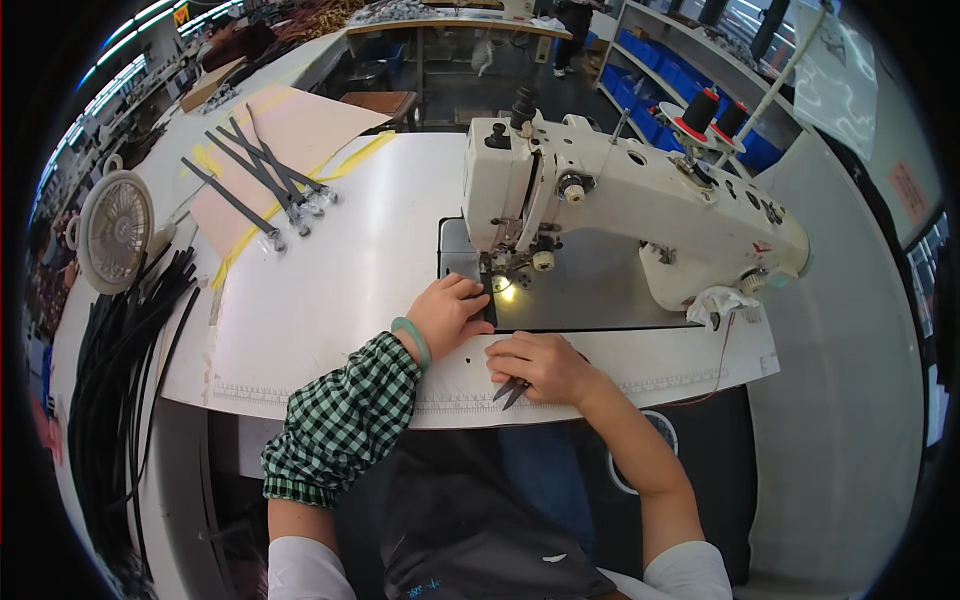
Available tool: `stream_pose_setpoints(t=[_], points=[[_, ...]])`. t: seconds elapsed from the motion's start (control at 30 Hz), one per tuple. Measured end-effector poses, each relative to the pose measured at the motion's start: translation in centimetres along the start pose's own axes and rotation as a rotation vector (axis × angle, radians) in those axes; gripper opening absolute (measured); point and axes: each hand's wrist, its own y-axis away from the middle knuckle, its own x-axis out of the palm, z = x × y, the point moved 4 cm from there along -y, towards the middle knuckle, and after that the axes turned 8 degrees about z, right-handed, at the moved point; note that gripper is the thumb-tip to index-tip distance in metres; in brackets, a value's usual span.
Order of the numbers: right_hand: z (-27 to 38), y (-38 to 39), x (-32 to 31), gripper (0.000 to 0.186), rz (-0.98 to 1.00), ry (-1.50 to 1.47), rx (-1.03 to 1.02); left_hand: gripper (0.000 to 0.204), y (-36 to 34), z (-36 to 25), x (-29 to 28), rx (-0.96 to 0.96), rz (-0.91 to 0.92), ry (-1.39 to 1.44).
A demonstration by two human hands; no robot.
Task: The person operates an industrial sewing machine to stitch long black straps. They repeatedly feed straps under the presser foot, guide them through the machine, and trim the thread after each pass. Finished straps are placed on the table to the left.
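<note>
A white industrial sewing machine (590, 185) stands over a steel bed plate (560, 295), a small light glowing by its needle. A dark narrow strip (488, 300) runs under the presser foot. My left hand (445, 315), below a checked sleeve cover and pale green bangle, presses the strip with closed fingers. Just to its right and lower, my right hand (535, 365) is closed around black-bladed scissors (512, 393) pointing down over the white table edge.
Several black straps with clear-wrapped ends (240, 200) lie on pink sheets at left, near a small fan (115, 225) and a long bundle of black strips (125, 380). Thread spools (700, 115) top the machine. Blue bins (650, 95) and another person (570, 30) are behind.
</note>
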Motion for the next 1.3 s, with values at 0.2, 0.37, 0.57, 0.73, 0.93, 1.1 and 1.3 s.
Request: stream_pose_setpoints(t=[0.2,0.37,0.57,0.73,0.93,1.1,1.3], points=[[-0.1,0.5,-0.6,0.012,-0.043,0.012,-0.003,0.019,-0.1,0.2,0.0,0.006,-0.037,-0.003],[0.4,1.2,-2.2,0.011,-0.061,0.023,0.043,0.012,-0.1,0.6,0.0,0.001,-0.052,0.052],[0.3,2.3,-2.2,0.01,-0.061,0.031,0.061,0.012,-0.8,1.8,-0.1,-0.066,-0.036,0.105],[0.3,2.5,-2.7,0.011,-0.11,0.02,0.073,0.013,-1.1,2.1,-0.4,-0.061,-0.057,0.117],[0.1,3.3,-2.9,0.011,-0.179,0.011,0.097,0.014,-2.9,4.7,0.0,-0.223,-0.1,0.035],[0.5,4.4,-4.4,0.014,-0.295,0.041,0.131,0.021,-4.6,7.3,1.6,-0.055,0.039,-0.07],[-6.3,12.7,-18.3,0.026,-1.332,0.021,0.537,0.013,-4.1,8.0,1.6,-0.167,0.139,0.007]])
